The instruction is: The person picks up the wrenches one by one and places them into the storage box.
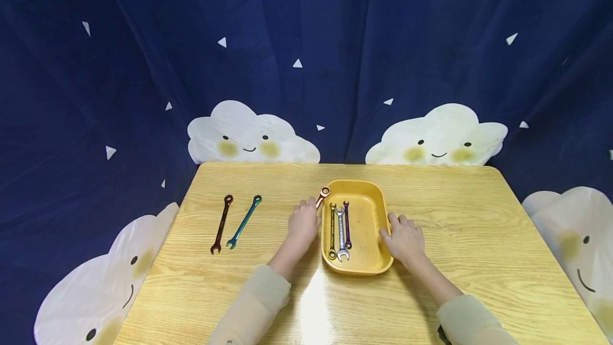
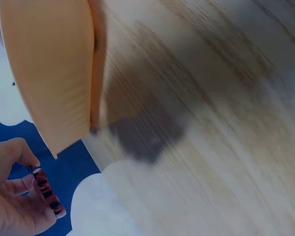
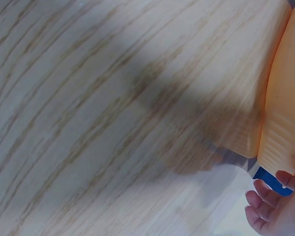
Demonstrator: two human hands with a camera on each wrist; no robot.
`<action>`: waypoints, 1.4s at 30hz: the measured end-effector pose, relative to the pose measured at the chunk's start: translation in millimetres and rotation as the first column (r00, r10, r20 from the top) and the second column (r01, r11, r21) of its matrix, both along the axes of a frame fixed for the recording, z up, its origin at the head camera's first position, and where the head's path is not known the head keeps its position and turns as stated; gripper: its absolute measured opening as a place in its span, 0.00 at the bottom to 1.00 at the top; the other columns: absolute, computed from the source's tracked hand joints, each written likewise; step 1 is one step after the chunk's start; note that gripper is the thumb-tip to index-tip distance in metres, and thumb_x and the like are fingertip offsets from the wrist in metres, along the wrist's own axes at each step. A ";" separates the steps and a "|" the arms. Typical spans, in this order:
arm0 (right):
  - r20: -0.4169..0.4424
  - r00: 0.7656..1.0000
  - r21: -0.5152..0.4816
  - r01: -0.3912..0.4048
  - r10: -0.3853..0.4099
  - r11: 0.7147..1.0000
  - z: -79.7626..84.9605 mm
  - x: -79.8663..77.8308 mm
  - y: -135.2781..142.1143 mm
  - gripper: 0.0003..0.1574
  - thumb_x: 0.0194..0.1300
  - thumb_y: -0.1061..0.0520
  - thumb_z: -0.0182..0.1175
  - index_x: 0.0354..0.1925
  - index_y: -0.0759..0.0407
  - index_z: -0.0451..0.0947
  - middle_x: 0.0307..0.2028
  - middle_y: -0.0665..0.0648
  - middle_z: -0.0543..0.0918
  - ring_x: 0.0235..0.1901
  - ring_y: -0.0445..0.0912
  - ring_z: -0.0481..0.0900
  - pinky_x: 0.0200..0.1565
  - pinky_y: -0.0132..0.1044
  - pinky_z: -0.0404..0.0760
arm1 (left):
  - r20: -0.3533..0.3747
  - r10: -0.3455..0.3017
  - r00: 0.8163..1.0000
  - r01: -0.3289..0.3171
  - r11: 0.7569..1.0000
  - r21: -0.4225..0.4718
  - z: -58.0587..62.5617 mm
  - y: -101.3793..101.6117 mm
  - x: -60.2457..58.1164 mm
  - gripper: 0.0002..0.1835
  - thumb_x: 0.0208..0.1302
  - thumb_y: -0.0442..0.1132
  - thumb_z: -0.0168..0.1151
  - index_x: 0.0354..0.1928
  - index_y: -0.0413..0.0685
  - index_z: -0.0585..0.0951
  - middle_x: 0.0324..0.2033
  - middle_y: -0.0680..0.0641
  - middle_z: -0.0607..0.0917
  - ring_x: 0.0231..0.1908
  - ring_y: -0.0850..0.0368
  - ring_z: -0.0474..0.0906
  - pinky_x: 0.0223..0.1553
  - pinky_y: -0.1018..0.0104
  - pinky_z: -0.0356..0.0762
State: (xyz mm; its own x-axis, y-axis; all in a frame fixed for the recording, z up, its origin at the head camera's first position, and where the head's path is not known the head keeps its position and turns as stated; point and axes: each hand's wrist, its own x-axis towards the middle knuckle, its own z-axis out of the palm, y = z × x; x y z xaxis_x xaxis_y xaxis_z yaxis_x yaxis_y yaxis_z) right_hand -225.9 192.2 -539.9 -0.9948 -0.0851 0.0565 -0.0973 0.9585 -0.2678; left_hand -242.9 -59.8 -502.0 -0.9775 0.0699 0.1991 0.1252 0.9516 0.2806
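Observation:
My left hand (image 1: 304,222) grips a red combination wrench (image 1: 323,194) at the left edge of a yellow plastic bin (image 1: 365,271). The wrench's ring end points up over the bin's far left corner, and the left wrist view shows its ring (image 2: 47,191) between thumb and fingers. Inside the bin lie a gold-green wrench (image 1: 332,230), a silver wrench (image 1: 341,233) and a purple wrench (image 1: 347,226), side by side on the left. At the bin's right rim is my right hand (image 1: 406,238), thumb against the rim and fingers loosely bent outside it.
On the table's left part lie a dark bronze wrench (image 1: 222,223) and a teal wrench (image 1: 245,222). The wooden table (image 1: 479,228) ends at a dark blue curtain (image 1: 325,57) with white clouds behind and at both sides.

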 end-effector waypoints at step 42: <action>-0.042 0.999 -0.005 0.000 0.000 1.000 -3.7 0.0 2.0 0.26 0.59 0.46 0.51 0.51 0.60 0.66 0.40 0.66 0.74 0.38 0.62 0.72 0.35 0.55 0.68 | 0.036 0.019 0.999 -0.007 0.949 -0.316 -7.0 85.3 -2.1 0.05 0.64 0.36 0.51 0.34 0.45 0.77 0.27 0.47 0.78 0.30 0.56 0.76 0.21 0.65 0.76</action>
State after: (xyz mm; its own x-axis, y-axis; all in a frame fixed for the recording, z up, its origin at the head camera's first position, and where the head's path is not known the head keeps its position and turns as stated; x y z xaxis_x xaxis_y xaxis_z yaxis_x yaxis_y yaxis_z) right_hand -225.9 194.3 -543.6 -0.9915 -0.0849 0.0983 -0.1085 0.9572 -0.2682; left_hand -244.9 25.5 -508.9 -0.9852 0.1100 0.1314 0.1070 0.9938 -0.0297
